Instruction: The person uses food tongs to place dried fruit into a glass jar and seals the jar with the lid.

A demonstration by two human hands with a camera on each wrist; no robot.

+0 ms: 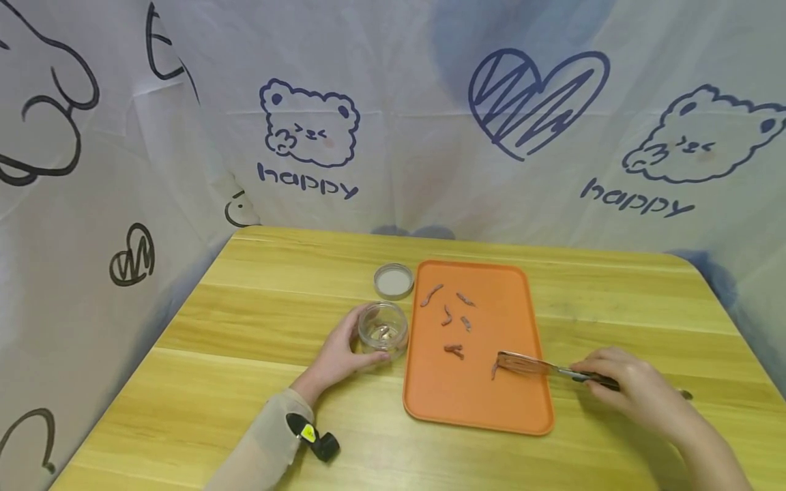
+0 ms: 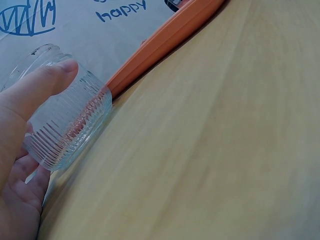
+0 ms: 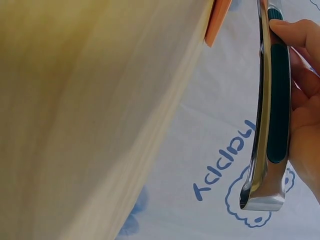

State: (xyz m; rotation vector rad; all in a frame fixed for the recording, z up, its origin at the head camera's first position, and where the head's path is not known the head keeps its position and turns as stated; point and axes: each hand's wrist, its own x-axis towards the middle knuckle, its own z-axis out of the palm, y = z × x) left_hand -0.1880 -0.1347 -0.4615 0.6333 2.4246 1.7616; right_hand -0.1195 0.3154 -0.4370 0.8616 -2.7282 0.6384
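Note:
My left hand (image 1: pixel 334 358) holds a clear glass jar (image 1: pixel 376 315), thumb on the near side and fingers round the far left. The jar stands upright by the left edge of an orange tray (image 1: pixel 479 406). In the left wrist view the ribbed jar wall (image 2: pixel 65 107) shows under the thumb. My right hand (image 1: pixel 641 387) grips metal tongs (image 1: pixel 531 367) with dark green handle inlays (image 3: pixel 278 110). The tongs' tips are low over the tray's right part, right at a thin brown strip (image 1: pixel 494 372). Several similar strips (image 1: pixel 454 350) lie scattered on the tray.
A round lid (image 1: pixel 394 281) lies behind the jar, next to the tray's back left corner. All stands on a wooden table (image 1: pixel 614 300). A white cloth (image 1: pixel 417 164) with drawings hangs behind and at the left.

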